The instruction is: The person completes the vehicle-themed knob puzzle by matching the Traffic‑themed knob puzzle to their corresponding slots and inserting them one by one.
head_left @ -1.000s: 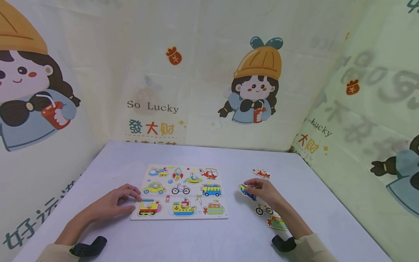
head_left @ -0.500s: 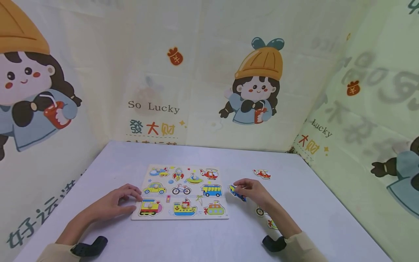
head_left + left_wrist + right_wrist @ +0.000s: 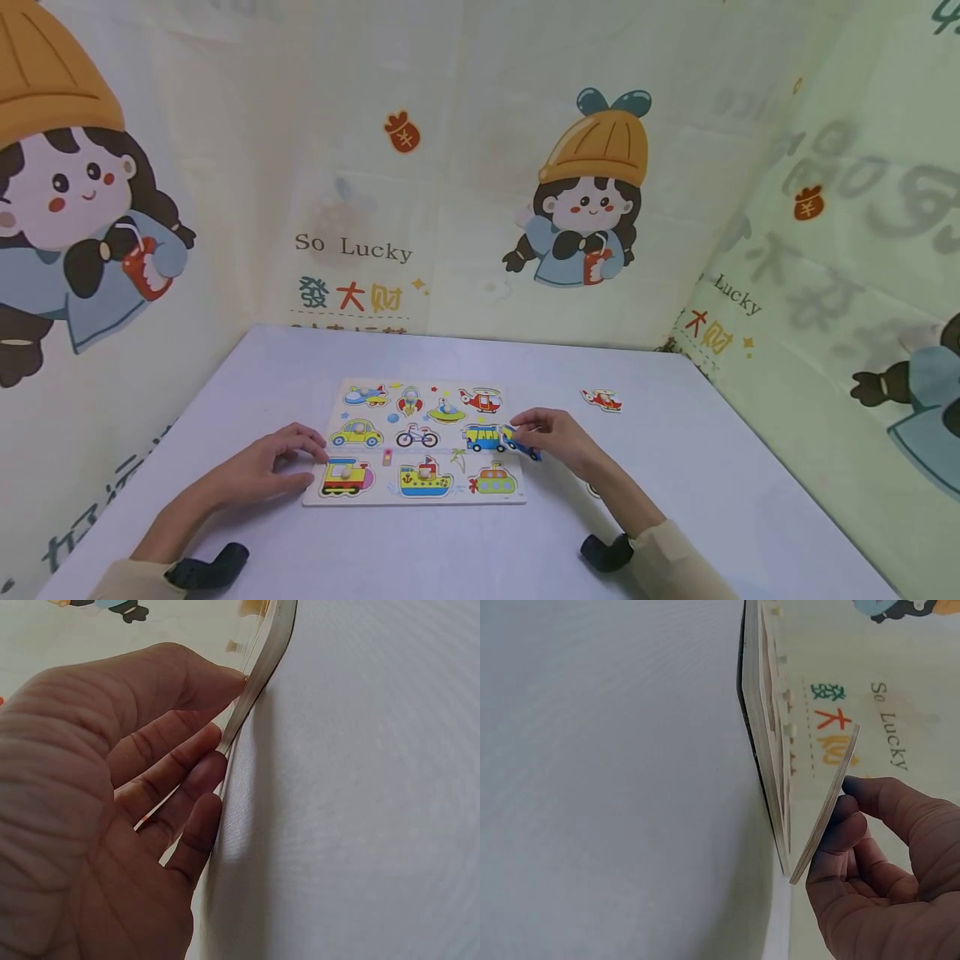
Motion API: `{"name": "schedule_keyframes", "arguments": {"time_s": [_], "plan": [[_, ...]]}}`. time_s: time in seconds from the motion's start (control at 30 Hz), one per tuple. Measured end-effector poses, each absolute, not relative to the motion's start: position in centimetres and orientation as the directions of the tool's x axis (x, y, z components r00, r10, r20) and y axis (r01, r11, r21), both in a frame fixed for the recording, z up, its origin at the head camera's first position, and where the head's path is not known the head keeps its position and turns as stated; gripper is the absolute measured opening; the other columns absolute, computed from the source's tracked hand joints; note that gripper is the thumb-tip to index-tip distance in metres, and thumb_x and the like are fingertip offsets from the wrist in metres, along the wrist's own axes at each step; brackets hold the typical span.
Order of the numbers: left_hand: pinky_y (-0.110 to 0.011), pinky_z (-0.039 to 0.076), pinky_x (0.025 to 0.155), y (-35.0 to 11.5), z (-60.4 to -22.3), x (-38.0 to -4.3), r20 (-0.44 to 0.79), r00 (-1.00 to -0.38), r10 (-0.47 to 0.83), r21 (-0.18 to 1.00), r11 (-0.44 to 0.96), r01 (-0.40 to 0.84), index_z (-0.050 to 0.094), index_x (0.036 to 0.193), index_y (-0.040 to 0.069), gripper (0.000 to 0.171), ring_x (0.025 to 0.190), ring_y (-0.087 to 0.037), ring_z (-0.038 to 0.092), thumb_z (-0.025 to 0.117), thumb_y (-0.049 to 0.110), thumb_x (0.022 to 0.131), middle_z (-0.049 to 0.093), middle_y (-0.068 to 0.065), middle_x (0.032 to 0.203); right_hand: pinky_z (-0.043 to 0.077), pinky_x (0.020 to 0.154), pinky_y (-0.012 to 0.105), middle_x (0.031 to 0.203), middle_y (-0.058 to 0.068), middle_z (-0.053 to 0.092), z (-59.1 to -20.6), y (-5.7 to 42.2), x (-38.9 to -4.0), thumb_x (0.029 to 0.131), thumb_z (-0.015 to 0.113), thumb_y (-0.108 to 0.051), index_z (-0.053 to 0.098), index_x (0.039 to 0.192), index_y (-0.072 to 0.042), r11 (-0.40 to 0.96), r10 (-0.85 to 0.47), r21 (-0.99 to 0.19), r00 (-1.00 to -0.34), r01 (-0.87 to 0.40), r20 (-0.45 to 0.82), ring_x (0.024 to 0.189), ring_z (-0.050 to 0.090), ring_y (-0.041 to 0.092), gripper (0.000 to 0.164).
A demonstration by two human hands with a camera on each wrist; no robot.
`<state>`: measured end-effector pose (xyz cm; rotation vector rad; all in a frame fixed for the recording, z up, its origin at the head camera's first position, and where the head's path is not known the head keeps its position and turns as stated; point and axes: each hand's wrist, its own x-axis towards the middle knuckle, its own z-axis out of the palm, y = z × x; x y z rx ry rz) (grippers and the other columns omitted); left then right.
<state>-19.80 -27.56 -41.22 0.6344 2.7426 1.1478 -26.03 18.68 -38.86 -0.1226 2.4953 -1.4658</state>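
A flat vehicle puzzle board (image 3: pixel 461 492) lies on the white table. At its left edge, my left hand (image 3: pixel 273 460) rests with relaxed fingers, thumb and fingertips touching the rim (image 3: pixel 262 667) in the left wrist view. My right hand (image 3: pixel 561 443) pinches a blue and yellow bus puzzle piece (image 3: pixel 524 447), holding it tilted over the board's right edge, beside the printed bus (image 3: pixel 483 437). From the right wrist, the bus piece shows edge-on as a thin wooden slab, apart from most of the board's edge (image 3: pixel 761 735). Its gripped side is hidden by fingers.
A red helicopter piece (image 3: pixel 602 401) lies right of the board. Part of a bicycle piece (image 3: pixel 593 490) peeks out under the right forearm. Knobbed train (image 3: pixel 346 477) and ship (image 3: pixel 425 477) pieces sit in the board. Printed cloth walls surround the table.
My right hand has carried the bus piece leftward from the table to the board's right edge. The right forearm now covers more of the loose pieces. My left hand stays at the board.
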Motion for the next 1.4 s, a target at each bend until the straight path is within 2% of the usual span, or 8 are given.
{"name": "schedule_keyframes", "arguments": {"time_s": [0.5,0.73,0.93,1.17,1.4], "plan": [[-0.025,0.051,0.096,-27.5,-41.1,-19.7,0.063,-0.911,0.408,0.684,0.646,0.337,0.072,0.108,0.026,0.023,0.117,-0.017,0.055,0.081,0.025,0.087,0.06,0.0,0.125,0.049,0.073,0.027,0.092,0.002,0.067,-38.9,16.6,-27.2,0.09,0.078,-0.013,0.072,0.108,-0.009,0.575,-0.263,-0.817,-0.956,-0.045,-0.132,0.086,0.057,0.018,0.019],[-0.026,0.051,0.096,-27.5,-41.1,-19.7,0.069,-0.91,0.409,0.681,0.648,0.342,0.072,0.109,0.027,0.023,0.118,-0.02,0.055,0.08,0.027,0.087,0.06,0.001,0.125,0.048,0.073,0.025,0.092,0.001,0.066,-38.8,15.4,-27.6,0.091,0.078,-0.015,0.072,0.107,-0.009,0.602,-0.297,-0.793,-0.947,-0.088,-0.12,0.086,0.057,0.018,0.019],[-0.027,0.051,0.096,-27.6,-41.1,-19.8,0.076,-0.909,0.41,0.677,0.648,0.349,0.072,0.109,0.027,0.023,0.117,-0.016,0.055,0.08,0.028,0.087,0.06,0.001,0.125,0.047,0.07,0.025,0.091,0.002,0.066,-38.7,14.7,-27.9,0.09,0.078,-0.011,0.071,0.106,-0.006,0.591,-0.348,-0.796,-0.932,-0.131,-0.105,0.084,0.058,0.017,0.018],[-0.025,0.05,0.096,-27.7,-41.2,-19.8,0.071,-0.909,0.412,0.686,0.641,0.344,0.072,0.109,0.027,0.023,0.118,-0.015,0.054,0.08,0.028,0.088,0.06,0.001,0.126,0.048,0.07,0.024,0.089,0.0,0.066,-39.1,14.0,-28.4,0.089,0.079,-0.01,0.072,0.104,-0.007,0.61,-0.366,-0.778,-0.924,-0.151,-0.108,0.081,0.057,0.015,0.017],[-0.025,0.05,0.097,-27.7,-41.2,-19.8,0.064,-0.908,0.415,0.69,0.639,0.341,0.072,0.11,0.027,0.023,0.119,-0.019,0.054,0.08,0.028,0.088,0.06,0.002,0.125,0.047,0.07,0.025,0.087,0.0,0.065,-39.2,13.6,-28.6,0.088,0.08,-0.01,0.071,0.103,-0.007,0.616,-0.375,-0.773,-0.92,-0.154,-0.115,0.079,0.057,0.015,0.018]]}}
